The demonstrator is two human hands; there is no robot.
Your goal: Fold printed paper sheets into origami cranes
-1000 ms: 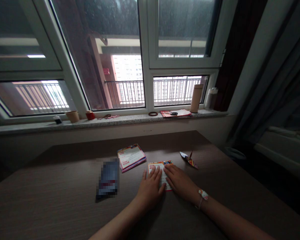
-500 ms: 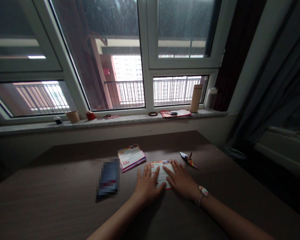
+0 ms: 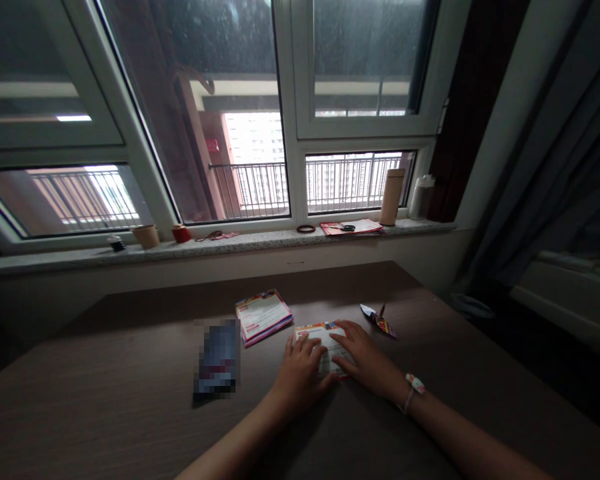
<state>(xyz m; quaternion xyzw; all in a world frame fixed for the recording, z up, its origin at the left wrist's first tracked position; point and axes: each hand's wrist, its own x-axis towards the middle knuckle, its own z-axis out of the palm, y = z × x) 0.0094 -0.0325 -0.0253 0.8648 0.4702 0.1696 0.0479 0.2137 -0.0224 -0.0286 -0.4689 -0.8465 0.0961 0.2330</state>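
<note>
A printed sheet of paper (image 3: 331, 340) with a colourful top border and red edging lies flat on the brown table in front of me. My left hand (image 3: 303, 370) rests on its left and lower part, fingers slightly bent and apart. On the right side of the sheet lies my right hand (image 3: 370, 353), its fingers spread and a bracelet (image 3: 414, 385) on the wrist. Both hands cover parts of the sheet. Just beyond my left hand is a stack of similar printed sheets (image 3: 263, 315).
A blurred dark object (image 3: 217, 360) lies left of the stack. A folded paper piece (image 3: 379, 321) sits to the right, beyond my right hand. The windowsill (image 3: 265, 239) holds a tan bottle (image 3: 393, 197), a white bottle (image 3: 422, 197), papers with scissors (image 3: 349, 228) and a paper cup (image 3: 145, 235).
My left hand's fingers have bent and drawn back toward me, showing more of the sheet's upper left. My right hand has shifted slightly right.
</note>
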